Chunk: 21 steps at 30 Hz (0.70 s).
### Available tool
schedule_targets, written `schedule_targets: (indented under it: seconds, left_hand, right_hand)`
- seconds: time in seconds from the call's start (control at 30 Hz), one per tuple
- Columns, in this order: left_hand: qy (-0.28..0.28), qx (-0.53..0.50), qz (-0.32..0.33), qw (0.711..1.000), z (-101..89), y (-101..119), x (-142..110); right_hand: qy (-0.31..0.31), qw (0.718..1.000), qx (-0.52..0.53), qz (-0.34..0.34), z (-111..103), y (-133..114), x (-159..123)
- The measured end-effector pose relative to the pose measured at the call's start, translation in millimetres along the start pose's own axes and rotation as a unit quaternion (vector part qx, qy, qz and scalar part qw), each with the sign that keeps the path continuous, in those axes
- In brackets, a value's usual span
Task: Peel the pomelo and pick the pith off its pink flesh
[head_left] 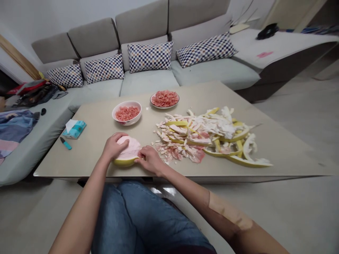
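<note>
A partly peeled pomelo (130, 148) rests on the table near its front edge, pinkish-white pith showing on top and yellow-green rind around its lower side. My left hand (116, 145) is wrapped round its left and upper side, thumb lying on the pith. At its right side my right hand (150, 158) pinches the edge of the rind, fingers curled closed. Just to the right lies a wide heap of peel (185, 132), with yellow rind strips, white pith and thin pink membranes. Behind the pomelo stands a white bowl (137, 116) of pink pomelo flesh.
A dark-rimmed plate (173, 106) of pink flesh stands farther back on the table (95, 162). To the left are a blue tissue pack (75, 129) and a turquoise-handled knife (66, 144). A grey sofa (148, 83) with checked cushions runs behind the table.
</note>
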State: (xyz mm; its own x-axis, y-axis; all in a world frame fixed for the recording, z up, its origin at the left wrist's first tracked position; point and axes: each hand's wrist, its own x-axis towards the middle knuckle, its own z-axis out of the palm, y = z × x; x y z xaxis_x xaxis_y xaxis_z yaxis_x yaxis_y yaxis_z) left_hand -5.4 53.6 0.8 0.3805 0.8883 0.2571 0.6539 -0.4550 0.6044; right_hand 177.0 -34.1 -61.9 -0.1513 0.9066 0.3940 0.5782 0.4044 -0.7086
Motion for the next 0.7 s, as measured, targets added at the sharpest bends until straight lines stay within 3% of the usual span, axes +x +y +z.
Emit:
schedule_targets:
  seconds: [0.27,0.53,0.7]
  left_hand:
    - [0.009,-0.010,-0.010,1.000,0.6,-2.5,-0.4]
    - [0.008,-0.007,-0.002,1.000,-0.6,2.0,-0.9]
    - [0.016,-0.011,-0.008,1.000,0.0,0.6,-1.3]
  right_hand:
    - [0.044,0.997,-0.061,-0.007,2.2,-6.5,-2.9]
    - [-0.018,0.996,-0.080,-0.024,0.4,-12.2,1.2]
    - [0.007,0.990,-0.141,-0.004,-2.1,-22.3,-3.1]
